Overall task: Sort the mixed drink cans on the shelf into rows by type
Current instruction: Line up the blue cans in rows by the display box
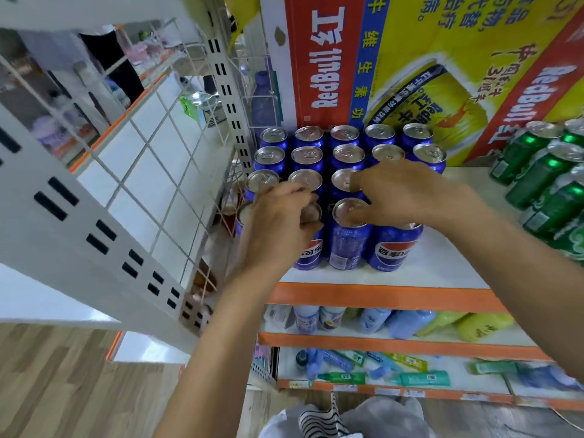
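Several blue cola cans (347, 238) stand in tidy rows on the white shelf (442, 267) with an orange front edge. My left hand (278, 222) grips the top of a front-row blue can (311, 254) at the block's left. My right hand (407, 194) lies over the tops of the right-hand front cans, fingers curled round the rim of one blue can (393, 248). Green cans (543, 178) stand in rows at the shelf's right.
Red Bull cartons (426, 58) stand behind the cans. A white perforated upright and wire grid (151, 172) close the left side. Lower shelves (395, 343) hold bottles and tubes. Bare shelf lies between the blue and green cans.
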`<state>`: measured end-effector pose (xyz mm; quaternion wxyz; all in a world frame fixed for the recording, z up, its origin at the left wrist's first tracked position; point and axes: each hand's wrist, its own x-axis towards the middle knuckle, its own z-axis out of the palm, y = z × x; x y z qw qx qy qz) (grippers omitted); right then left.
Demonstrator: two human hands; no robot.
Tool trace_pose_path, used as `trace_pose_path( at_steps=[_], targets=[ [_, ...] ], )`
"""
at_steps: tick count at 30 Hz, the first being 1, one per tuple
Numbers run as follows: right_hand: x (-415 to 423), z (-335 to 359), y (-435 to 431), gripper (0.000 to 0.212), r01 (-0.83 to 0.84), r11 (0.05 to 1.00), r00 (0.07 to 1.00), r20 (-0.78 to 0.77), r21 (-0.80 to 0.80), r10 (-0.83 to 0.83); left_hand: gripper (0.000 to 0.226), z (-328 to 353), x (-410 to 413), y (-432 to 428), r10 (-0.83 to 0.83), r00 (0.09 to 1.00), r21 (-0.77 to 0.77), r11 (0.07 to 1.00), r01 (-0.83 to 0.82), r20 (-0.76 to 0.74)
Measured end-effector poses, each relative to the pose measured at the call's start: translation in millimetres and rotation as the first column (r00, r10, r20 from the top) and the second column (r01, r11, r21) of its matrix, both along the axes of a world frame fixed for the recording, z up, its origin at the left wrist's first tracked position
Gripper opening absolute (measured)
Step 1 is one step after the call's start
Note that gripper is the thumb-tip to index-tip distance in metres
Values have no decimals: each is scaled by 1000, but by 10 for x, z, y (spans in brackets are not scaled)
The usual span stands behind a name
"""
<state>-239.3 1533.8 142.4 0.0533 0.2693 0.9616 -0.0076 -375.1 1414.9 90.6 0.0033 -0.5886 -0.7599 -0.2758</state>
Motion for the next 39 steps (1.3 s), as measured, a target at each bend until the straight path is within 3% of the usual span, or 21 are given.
trace_pose_path(
  at_steps=[3, 8, 17, 24, 30, 35, 39],
  targets=[
    [24, -14, -5, 45, 6, 1000, 1000, -13, -1, -6, 36, 46, 22, 80, -11, 996, -168, 986, -4, -88],
    [15, -98, 50, 50, -33, 999, 999, -21, -24, 33, 41, 103, -16, 106, -23, 994, -233, 972, -2, -105],
    [2, -93, 184, 56, -232, 946, 972, -17, -226, 234, 40, 98, -12, 88, -4, 999, -210, 978, -7, -52],
    [-37, -168, 0, 55, -48, 996, 998, 44, 76, 45, 41, 70, -11, 94, -11, 999, -208, 978, 2, -41],
    [2, -133, 78, 52, -208, 975, 978, 18, -82, 210, 39, 69, -18, 91, -10, 998, -200, 980, -3, -63],
    [48, -167, 33, 57, -69, 998, 997, -30, -7, 69, 40, 70, -14, 87, -17, 997, -204, 979, 2, -74],
    [39, -146, 42, 54, -126, 989, 992, -5, -77, 126, 41, 109, -19, 81, -17, 996, -206, 979, 0, -83]
  ],
)
